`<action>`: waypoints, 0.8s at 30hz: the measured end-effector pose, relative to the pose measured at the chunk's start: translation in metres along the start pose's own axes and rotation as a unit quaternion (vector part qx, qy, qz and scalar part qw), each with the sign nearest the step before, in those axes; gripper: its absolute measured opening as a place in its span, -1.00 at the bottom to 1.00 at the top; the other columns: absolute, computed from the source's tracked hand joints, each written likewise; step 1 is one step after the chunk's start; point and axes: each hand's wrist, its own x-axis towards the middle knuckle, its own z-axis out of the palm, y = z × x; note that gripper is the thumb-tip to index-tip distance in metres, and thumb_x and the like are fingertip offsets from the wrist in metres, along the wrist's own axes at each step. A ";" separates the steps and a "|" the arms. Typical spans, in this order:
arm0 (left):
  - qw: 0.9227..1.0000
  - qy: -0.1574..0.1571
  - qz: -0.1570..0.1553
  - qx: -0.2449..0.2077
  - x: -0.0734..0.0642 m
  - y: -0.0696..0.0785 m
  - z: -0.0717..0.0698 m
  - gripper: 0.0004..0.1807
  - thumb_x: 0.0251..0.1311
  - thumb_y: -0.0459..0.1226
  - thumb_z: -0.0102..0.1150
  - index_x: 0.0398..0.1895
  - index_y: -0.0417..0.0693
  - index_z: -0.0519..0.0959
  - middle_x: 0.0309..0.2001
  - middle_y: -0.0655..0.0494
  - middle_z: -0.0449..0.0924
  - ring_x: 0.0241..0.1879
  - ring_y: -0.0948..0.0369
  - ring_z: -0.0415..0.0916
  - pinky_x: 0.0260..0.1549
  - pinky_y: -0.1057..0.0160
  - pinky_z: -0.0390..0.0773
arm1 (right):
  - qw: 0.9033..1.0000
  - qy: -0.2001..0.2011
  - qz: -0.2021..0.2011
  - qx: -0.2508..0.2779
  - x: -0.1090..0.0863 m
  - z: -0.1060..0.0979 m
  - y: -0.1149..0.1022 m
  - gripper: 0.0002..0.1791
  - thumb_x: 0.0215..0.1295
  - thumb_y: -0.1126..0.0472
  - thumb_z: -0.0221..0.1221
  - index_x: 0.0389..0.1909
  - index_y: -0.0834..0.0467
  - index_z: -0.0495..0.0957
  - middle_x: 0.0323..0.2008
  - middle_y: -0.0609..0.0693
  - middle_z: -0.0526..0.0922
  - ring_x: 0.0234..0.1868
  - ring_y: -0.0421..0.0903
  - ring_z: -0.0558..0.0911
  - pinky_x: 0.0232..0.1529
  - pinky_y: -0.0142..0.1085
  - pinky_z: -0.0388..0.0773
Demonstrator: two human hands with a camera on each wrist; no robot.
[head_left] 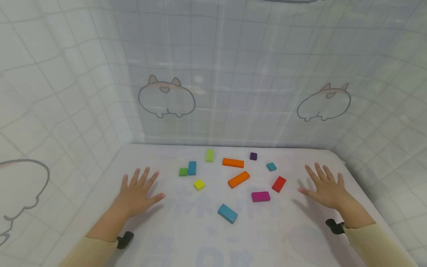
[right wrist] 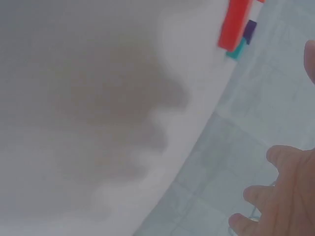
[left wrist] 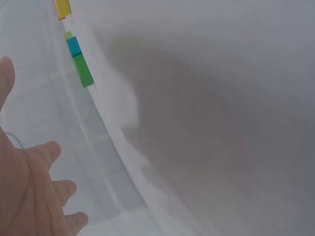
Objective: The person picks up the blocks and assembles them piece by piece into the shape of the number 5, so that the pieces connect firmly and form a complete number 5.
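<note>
Fingers (head_left: 312, 174) splay; the red block (head_left: 278, 184) slants lengthwise away rightward.

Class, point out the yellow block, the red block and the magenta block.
Yellow block (head_left: 199, 184): head view, middle of its top face.
Red block (head_left: 279, 184): head view, middle of its top face.
Magenta block (head_left: 261, 196): head view, middle of its top face.

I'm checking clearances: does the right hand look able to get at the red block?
Probably yes: the right hand is spread and empty, and in the head view only bare tabletop lies between it and the red block.
</note>
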 end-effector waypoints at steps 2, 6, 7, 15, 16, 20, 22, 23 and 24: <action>1.000 0.003 0.005 0.000 0.000 0.004 -0.001 0.02 0.26 0.41 -0.09 0.58 -0.03 0.09 0.56 -0.31 -0.12 0.51 -0.36 -0.31 0.30 -0.47 -0.40 | 1.000 0.002 -0.003 -0.001 0.002 -0.001 -0.004 0.14 0.28 -0.49 0.00 0.61 0.10 -0.23 0.53 0.43 -0.21 0.47 0.50 -0.18 0.23 0.52 -0.51; 1.000 0.005 0.011 0.010 0.003 0.012 -0.004 0.02 0.26 0.43 -0.13 0.58 -0.01 0.09 0.56 -0.29 -0.10 0.50 -0.35 -0.27 0.31 -0.46 -0.36 | 1.000 -0.003 -0.007 0.004 0.006 -0.005 -0.015 0.14 0.27 -0.50 0.00 0.61 0.10 -0.20 0.54 0.40 -0.21 0.48 0.48 -0.19 0.24 0.50 -0.54; 1.000 0.005 0.013 0.010 0.004 0.014 -0.004 0.02 0.25 0.44 -0.13 0.59 -0.01 0.09 0.56 -0.29 -0.11 0.50 -0.35 -0.27 0.31 -0.46 -0.37 | 1.000 -0.004 -0.008 0.005 0.007 -0.006 -0.018 0.14 0.27 -0.50 0.00 0.61 0.10 -0.19 0.54 0.40 -0.21 0.48 0.48 -0.20 0.24 0.49 -0.54; 0.999 0.022 0.028 0.008 0.014 0.027 0.000 0.01 0.25 0.43 -0.10 0.59 0.03 0.09 0.57 -0.22 -0.10 0.52 -0.31 -0.28 0.34 -0.42 -0.35 | 1.000 -0.012 -0.013 0.014 0.013 -0.009 -0.037 0.12 0.27 -0.45 0.06 0.60 0.12 -0.14 0.55 0.38 -0.21 0.49 0.46 -0.22 0.25 0.47 -0.58; 0.999 0.023 0.028 0.009 0.016 0.028 0.001 0.01 0.24 0.43 -0.10 0.59 0.04 0.09 0.58 -0.21 -0.10 0.53 -0.30 -0.28 0.34 -0.41 -0.35 | 1.000 -0.011 -0.014 0.014 0.015 -0.009 -0.039 0.12 0.27 -0.45 0.06 0.60 0.12 -0.13 0.55 0.38 -0.21 0.49 0.46 -0.22 0.25 0.47 -0.58; 0.999 0.025 0.032 0.005 0.022 0.035 0.003 -0.01 0.25 0.39 -0.05 0.59 0.05 0.09 0.58 -0.20 -0.11 0.53 -0.27 -0.30 0.36 -0.39 -0.36 | 1.000 -0.010 -0.016 0.007 0.020 -0.008 -0.046 0.14 0.24 -0.50 0.04 0.60 0.11 -0.12 0.55 0.38 -0.20 0.49 0.47 -0.21 0.26 0.47 -0.56; 0.999 0.023 0.034 0.005 0.025 0.039 0.002 -0.02 0.26 0.39 -0.06 0.60 0.06 0.07 0.59 -0.19 -0.13 0.54 -0.26 -0.31 0.36 -0.38 -0.37 | 1.000 -0.008 -0.018 0.003 0.023 -0.007 -0.050 0.14 0.23 -0.51 0.04 0.60 0.10 -0.11 0.55 0.38 -0.19 0.49 0.46 -0.20 0.27 0.47 -0.55; 0.999 0.023 0.037 0.003 0.026 0.041 0.002 -0.02 0.27 0.39 -0.06 0.60 0.06 0.07 0.59 -0.19 -0.14 0.54 -0.26 -0.32 0.36 -0.38 -0.37 | 1.000 -0.007 -0.019 0.002 0.024 -0.007 -0.052 0.14 0.23 -0.51 0.04 0.60 0.10 -0.10 0.55 0.38 -0.18 0.49 0.46 -0.20 0.27 0.47 -0.54; 0.999 0.022 0.039 0.003 0.028 0.043 0.002 -0.01 0.27 0.40 -0.08 0.60 0.06 0.06 0.59 -0.19 -0.14 0.54 -0.26 -0.31 0.36 -0.38 -0.37 | 1.000 -0.006 -0.021 0.003 0.025 -0.006 -0.054 0.14 0.23 -0.51 0.04 0.60 0.10 -0.09 0.55 0.37 -0.17 0.49 0.46 -0.19 0.27 0.47 -0.53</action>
